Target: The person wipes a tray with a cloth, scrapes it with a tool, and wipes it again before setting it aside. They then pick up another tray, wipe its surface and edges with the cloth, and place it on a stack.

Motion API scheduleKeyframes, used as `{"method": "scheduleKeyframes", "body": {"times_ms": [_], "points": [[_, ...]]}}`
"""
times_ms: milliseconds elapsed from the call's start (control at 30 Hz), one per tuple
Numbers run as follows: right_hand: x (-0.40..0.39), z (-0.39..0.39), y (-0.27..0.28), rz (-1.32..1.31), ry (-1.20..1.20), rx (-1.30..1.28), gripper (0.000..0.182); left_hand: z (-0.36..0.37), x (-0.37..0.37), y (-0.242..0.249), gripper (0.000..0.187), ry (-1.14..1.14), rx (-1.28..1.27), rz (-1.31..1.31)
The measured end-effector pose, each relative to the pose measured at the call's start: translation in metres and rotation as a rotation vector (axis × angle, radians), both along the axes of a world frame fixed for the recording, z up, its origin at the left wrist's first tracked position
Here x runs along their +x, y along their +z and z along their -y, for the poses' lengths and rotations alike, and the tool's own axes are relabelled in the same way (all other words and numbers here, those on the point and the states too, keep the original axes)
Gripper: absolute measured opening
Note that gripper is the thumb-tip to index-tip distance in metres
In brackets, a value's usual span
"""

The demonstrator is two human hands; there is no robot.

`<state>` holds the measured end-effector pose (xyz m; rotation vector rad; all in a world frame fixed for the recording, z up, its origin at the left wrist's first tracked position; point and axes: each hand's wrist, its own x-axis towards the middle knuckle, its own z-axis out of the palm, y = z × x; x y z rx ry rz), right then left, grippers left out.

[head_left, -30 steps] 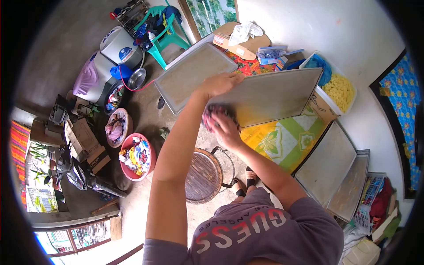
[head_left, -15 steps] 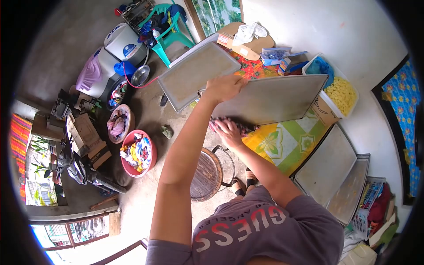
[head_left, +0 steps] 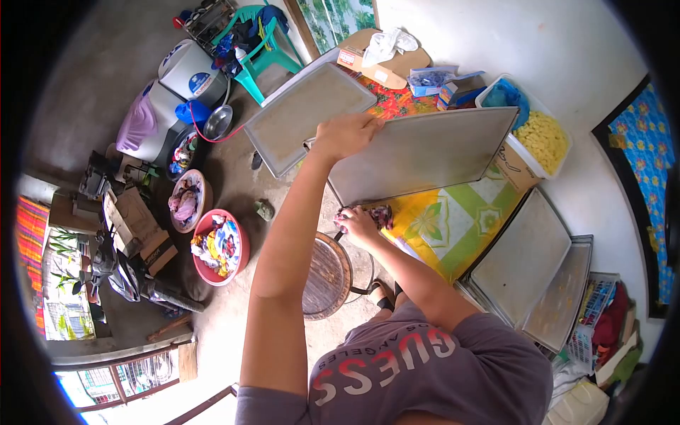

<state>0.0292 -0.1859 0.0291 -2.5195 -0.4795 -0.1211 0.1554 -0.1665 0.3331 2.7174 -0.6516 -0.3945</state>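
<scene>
My left hand (head_left: 347, 136) is closed over the upper edge of a large metal baking tray (head_left: 425, 152), near its left corner. The tray stands tilted on its long side above the table. Below its lower left corner, my right hand (head_left: 358, 225) has its fingers curled around a dark, pink-patterned cloth (head_left: 381, 215). Part of the cloth hangs out beside the hand. Under the tray lies a yellow and green patterned tablecloth (head_left: 432, 223). Another metal tray (head_left: 312, 117) lies flat behind my left hand.
More trays (head_left: 524, 258) lean at the right. A tub of yellow pieces (head_left: 542, 145) and small boxes (head_left: 432, 79) stand at the back. A round wooden stool (head_left: 327, 276) is by my feet. Laundry basins (head_left: 221, 248) and a green chair (head_left: 265, 64) are on the left.
My right hand has moved down from the tray's face to below its lower left corner, its fingers now curled tighter on the cloth. The left hand keeps its hold on the tray edge.
</scene>
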Motion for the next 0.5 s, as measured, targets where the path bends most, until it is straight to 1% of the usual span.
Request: {"method": "scheduleKeyframes", "body": {"times_ms": [33, 133, 233, 333, 433, 467, 500], "points": [[0.000, 0.003, 0.013, -0.049, 0.006, 0.068, 0.031, 0.000, 0.002, 0.000, 0.052, -0.010, 0.000, 0.006], [-0.006, 0.021, 0.068, 0.172, -0.299, 0.336, 0.045, -0.005, 0.013, -0.015, 0.058, 0.026, -0.172, -0.011], [-0.006, 0.045, 0.144, 0.470, -0.545, 0.429, 0.054, -0.004, 0.006, -0.009, 0.067, 0.063, -0.230, -0.026], [0.016, 0.067, 0.202, 0.653, -0.537, 0.325, 0.057, -0.002, -0.005, -0.007, 0.070, 0.086, -0.149, 0.110], [0.041, 0.090, 0.221, 0.666, -0.517, 0.019, 0.056, -0.003, -0.020, -0.004, 0.068, 0.014, -0.115, 0.171], [0.044, 0.097, 0.218, 0.691, -0.518, -0.056, 0.054, -0.004, -0.018, -0.017, 0.061, 0.017, -0.108, 0.349], [0.041, 0.107, 0.223, 0.672, -0.555, -0.078, 0.054, -0.006, -0.024, -0.017, 0.059, 0.002, -0.114, 0.448]]}}
